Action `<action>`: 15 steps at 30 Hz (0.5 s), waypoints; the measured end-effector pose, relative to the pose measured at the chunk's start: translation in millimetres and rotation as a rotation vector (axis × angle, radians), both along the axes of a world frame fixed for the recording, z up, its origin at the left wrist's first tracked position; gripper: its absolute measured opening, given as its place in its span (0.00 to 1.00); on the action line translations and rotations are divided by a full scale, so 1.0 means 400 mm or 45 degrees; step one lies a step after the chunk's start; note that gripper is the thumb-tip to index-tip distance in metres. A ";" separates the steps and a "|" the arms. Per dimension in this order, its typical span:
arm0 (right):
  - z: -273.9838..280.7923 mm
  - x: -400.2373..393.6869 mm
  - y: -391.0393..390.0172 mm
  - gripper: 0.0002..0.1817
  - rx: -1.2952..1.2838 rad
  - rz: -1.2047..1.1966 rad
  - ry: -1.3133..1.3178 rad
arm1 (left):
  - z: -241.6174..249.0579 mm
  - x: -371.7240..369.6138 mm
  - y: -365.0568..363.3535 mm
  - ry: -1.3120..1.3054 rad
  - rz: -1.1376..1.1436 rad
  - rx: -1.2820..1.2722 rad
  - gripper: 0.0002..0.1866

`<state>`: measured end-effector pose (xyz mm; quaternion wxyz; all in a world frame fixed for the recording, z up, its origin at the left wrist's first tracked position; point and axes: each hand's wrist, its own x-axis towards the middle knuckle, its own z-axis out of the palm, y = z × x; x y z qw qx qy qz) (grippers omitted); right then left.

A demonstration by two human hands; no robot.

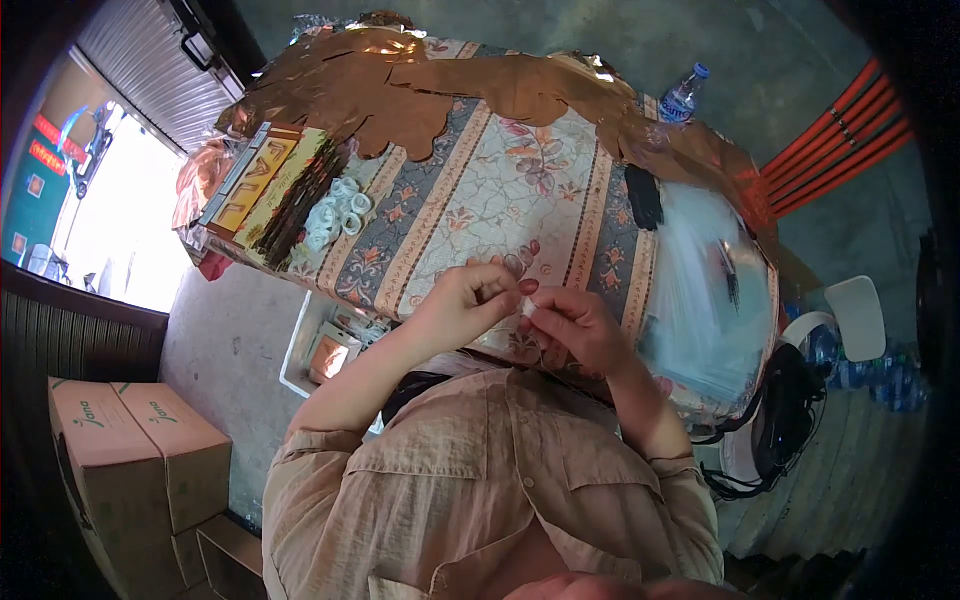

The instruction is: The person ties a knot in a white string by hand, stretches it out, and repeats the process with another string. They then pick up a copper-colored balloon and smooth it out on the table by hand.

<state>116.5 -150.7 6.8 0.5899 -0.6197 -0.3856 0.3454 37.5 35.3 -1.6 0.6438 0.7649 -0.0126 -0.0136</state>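
Note:
Close together above the table's near edge, my left hand (468, 302) and my right hand (578, 322) meet with fingertips pinched. Between them is a small white piece (528, 308), mostly covered by the fingers; its kind is not clear. The right thumb and fingers are closed on it. My left fingers are curled and bent in beside it, and what they grip is hidden. A dark red oval shows at the left fingertips. Under the hands lies a floral striped tablecloth (500, 200).
White rolled strips (338, 215) lie beside a stack of printed yellow and brown packets (265, 195). Clear plastic bags (700, 300) cover the right side, near a black bundle (643, 197). Brown foil sheeting (400, 95) and a water bottle (683, 93) are at the back. Cartons (140, 440) stand left.

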 end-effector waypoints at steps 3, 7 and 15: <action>0.010 0.005 -0.003 0.08 -0.004 -0.018 0.277 | 0.008 -0.003 -0.007 -0.049 0.233 -0.080 0.05; 0.010 0.004 0.002 0.09 -0.034 -0.065 0.334 | 0.037 -0.004 -0.023 -0.620 0.145 0.329 0.12; -0.033 0.018 -0.008 0.10 0.103 -0.083 0.529 | 0.004 -0.010 -0.051 -0.730 0.223 0.341 0.16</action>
